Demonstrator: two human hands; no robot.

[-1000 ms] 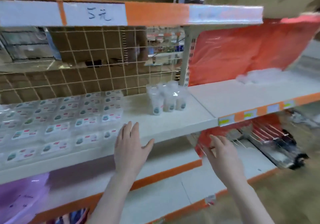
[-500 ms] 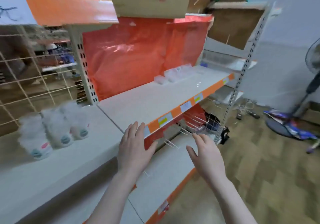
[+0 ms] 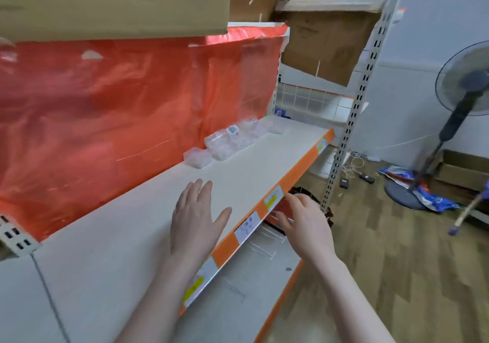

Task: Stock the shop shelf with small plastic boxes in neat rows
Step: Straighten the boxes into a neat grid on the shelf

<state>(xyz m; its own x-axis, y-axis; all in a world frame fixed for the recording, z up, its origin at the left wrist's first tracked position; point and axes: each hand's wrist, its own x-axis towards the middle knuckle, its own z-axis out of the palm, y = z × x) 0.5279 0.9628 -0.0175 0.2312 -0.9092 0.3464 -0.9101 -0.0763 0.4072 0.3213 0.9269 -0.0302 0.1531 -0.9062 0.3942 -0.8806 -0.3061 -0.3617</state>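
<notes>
Small plastic boxes (image 3: 227, 141), clear, lay in a loose row along the back of the shelf (image 3: 148, 226) against the orange sheet (image 3: 119, 109), ahead and rightward of both empty, open-fingered hands; left hand (image 3: 195, 218) nearer, right hand (image 3: 304, 223) off the front edge.

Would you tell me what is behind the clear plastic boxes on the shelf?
An orange plastic sheet hangs right behind the boxes; it covers whatever lies beyond.

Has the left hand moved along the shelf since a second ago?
Yes. The left hand has travelled rightward past the perforated upright onto the shelf fronting the red plastic sheet.
</notes>
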